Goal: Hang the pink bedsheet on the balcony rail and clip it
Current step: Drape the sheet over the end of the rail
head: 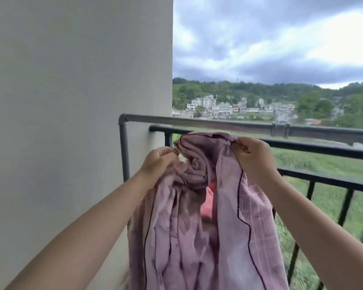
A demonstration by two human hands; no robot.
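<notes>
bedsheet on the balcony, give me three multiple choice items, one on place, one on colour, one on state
1. Where is the wall?
A. left of the rail
B. right of the rail
C. behind the hills

2. What colour is the bedsheet's edge trim?
A. white
B. yellow
C. dark

3. How is the bedsheet held?
A. by one hand
B. by both hands
C. clipped to the rail

Key:
A, the wall meets the rail at its left end.
C, a dark line edges the bedsheet.
B, the left hand and the right hand pinch its top.

bedsheet point(189, 216) before balcony rail point(302, 147), left hand point(157, 162) and right hand point(252, 155) at its top corners, wall point(71, 101) left
</notes>
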